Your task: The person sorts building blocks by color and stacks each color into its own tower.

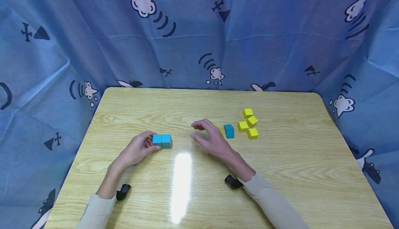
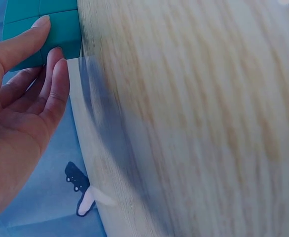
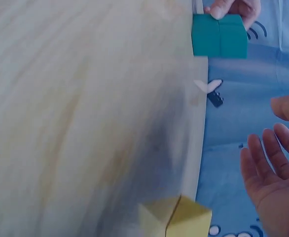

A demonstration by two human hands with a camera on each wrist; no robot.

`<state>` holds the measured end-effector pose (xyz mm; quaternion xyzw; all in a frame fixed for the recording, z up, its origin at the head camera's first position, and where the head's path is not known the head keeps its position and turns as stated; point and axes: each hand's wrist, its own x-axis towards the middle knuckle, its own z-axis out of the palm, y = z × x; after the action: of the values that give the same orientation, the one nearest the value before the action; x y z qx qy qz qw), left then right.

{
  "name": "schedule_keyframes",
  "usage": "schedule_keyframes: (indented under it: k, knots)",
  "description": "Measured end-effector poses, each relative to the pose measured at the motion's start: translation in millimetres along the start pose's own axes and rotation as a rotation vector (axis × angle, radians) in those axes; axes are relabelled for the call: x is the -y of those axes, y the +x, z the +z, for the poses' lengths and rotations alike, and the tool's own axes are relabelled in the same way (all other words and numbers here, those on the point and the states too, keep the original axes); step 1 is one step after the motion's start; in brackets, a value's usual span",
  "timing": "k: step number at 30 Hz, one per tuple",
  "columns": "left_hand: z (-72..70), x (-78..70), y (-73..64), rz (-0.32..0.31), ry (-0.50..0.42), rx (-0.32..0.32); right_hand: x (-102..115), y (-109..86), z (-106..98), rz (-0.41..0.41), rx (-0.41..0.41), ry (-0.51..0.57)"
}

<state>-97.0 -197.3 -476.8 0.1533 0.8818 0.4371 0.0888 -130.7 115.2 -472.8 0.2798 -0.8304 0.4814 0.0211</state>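
Two blue cubes (image 1: pixel 162 141) sit side by side on the left half of the table, their faces flush. My left hand (image 1: pixel 139 149) holds them from the left, the thumb lying along the near side. In the left wrist view the thumb overlaps the blue cubes (image 2: pixel 60 32) while the fingers curl below. My right hand (image 1: pixel 213 140) hovers over the middle of the table with fingers loosely bent and nothing in them. Just beyond its knuckles are a yellow cube (image 1: pixel 220 130), partly hidden by the hand, and a single blue cube (image 1: pixel 229 131).
Several yellow cubes (image 1: pixel 242 126) lie in a loose cluster right of the single blue cube. The wooden table (image 1: pixel 296 152) ends at the back against a patterned blue cloth (image 1: pixel 187 24). Light glares off the tabletop between the forearms.
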Motion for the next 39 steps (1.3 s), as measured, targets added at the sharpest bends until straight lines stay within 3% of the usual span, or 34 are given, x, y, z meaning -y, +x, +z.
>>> schedule_keyframes:
  k: [6, 20, 29, 39]
  knots:
    - [-0.3, -0.8, -0.1, -0.008, 0.005, 0.005, -6, -8.8, -20, 0.025, -0.076, 0.005]
    - [0.0, -0.2, -1.4, -0.02, -0.007, 0.008, -26, -32.1, -52, 0.118, -0.218, -0.118]
    - [-0.2, -0.5, -1.0, -0.004, -0.005, 0.002, -34, -41.7, -58, 0.192, -0.225, -0.225]
    - [0.3, 1.3, -0.9, 0.009, -0.009, -0.001, -37, -43.5, -59, 0.273, -0.172, -0.355]
